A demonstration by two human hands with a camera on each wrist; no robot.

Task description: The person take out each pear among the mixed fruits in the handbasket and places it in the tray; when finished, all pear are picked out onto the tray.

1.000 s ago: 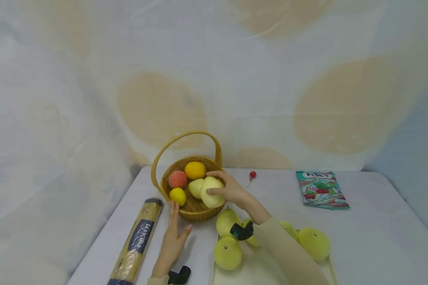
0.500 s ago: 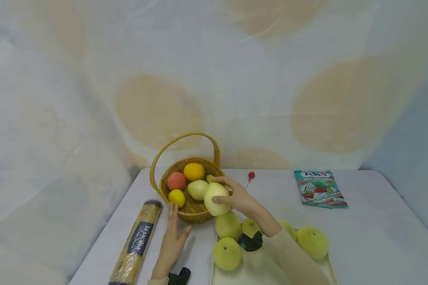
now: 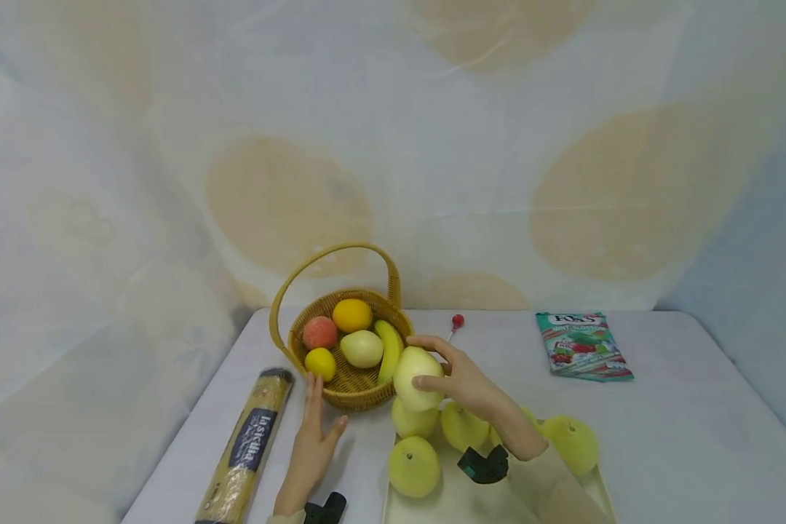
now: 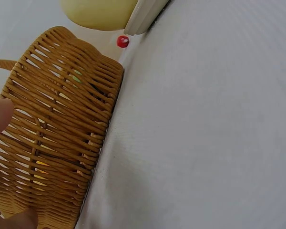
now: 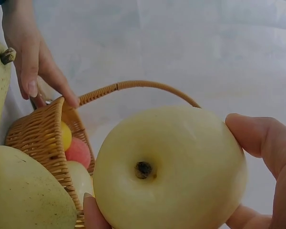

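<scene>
My right hand (image 3: 461, 378) grips a pale yellow-green pear (image 5: 171, 167) between thumb and fingers. It is just right of the wicker basket (image 3: 360, 399), above the near-left pears of the tray. The basket holds a peach (image 3: 319, 332), an orange (image 3: 352, 316), a lemon (image 3: 321, 364), a pale pear (image 3: 362, 349) and a banana (image 3: 389, 351). My left hand (image 3: 311, 444) has its fingers extended, with the fingertips touching the basket's front-left rim beside the lemon. In the left wrist view, the basket's woven side fills the left part.
A cream tray (image 3: 471, 502) with several yellow-green pears (image 3: 414, 467) lies in front, partly hidden by my right arm. A spaghetti pack (image 3: 245, 444) lies at left. Behind the tray are a red lollipop (image 3: 458, 321) and a green candy bag (image 3: 583, 346).
My right hand has carried the pear rightward and toward me, out from over the basket to its right edge, uncovering the banana. The left hand keeps its place at the rim.
</scene>
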